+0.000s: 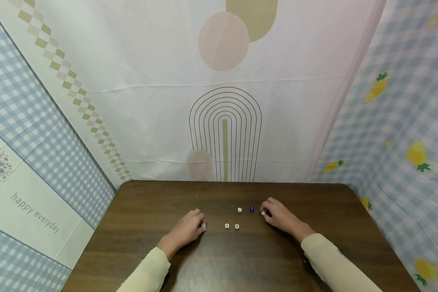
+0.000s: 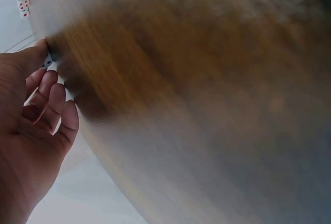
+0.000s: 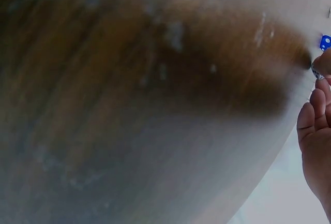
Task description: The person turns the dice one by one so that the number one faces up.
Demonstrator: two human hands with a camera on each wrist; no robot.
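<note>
In the head view my left hand (image 1: 185,229) pinches a white die (image 1: 203,225) at the tabletop. The left wrist view shows this die (image 2: 47,61) between thumb and fingers, with dark pips. Farther right, my right hand (image 1: 279,215) pinches another white die (image 1: 263,213), mostly covered by its fingers. Just left of that hand sits a blue die (image 1: 252,209), also visible in the right wrist view as a blue die (image 3: 325,42) with white pips. A white die (image 1: 239,210) stands left of the blue one. Nearer me are two white dice (image 1: 227,226), side by side between the hands.
The brown wooden table (image 1: 219,259) has rounded far corners. A white patterned cloth (image 1: 149,121) hangs right behind its far edge. Blue checked cloths (image 1: 405,121) hang at both sides.
</note>
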